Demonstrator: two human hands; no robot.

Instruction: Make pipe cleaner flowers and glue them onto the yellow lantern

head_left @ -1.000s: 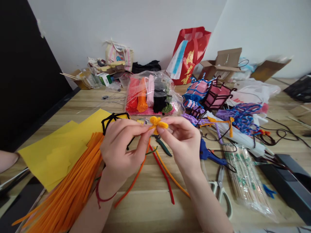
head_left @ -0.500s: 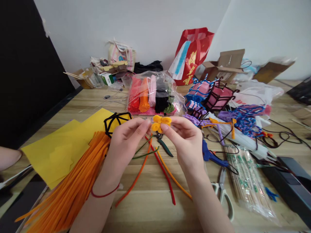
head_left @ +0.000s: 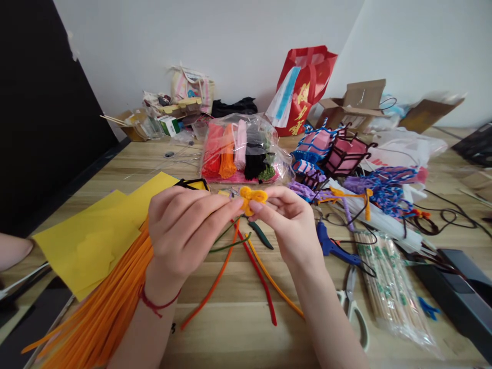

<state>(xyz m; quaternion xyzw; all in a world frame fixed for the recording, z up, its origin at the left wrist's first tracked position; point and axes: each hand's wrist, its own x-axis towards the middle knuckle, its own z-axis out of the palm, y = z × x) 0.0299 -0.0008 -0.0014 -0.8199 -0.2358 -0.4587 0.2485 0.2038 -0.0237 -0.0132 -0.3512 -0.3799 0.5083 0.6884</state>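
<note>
Between my hands is a small yellow pipe-cleaner flower (head_left: pixel 257 196) with rounded looped petals, held up above the table. My left hand (head_left: pixel 188 225) pinches its left side with thumb and fingertips, the back of the hand facing me. On the right, my right hand (head_left: pixel 288 218) grips the flower between thumb and index finger. Below them lie loose pipe cleaners: an orange one (head_left: pixel 215 289), a red one (head_left: pixel 263 282), a yellow one (head_left: pixel 274 279) and a green one (head_left: pixel 232 245). Green-handled pliers (head_left: pixel 262 236) lie partly hidden behind my hands.
To the left are an orange pipe-cleaner bundle (head_left: pixel 103 302) and yellow sheets (head_left: pixel 92 230). A clear bag of pipe cleaners (head_left: pixel 240 154) lies ahead. On the right are a blue glue gun (head_left: pixel 334 246), scissors (head_left: pixel 351 302) and bagged sticks (head_left: pixel 392 287). Another person's arm (head_left: pixel 13 251) rests at far left.
My left hand has turned over, its back now facing me and its fingers reaching across to the flower's lower left. The flower is tilted slightly; my right hand keeps its pinch.
</note>
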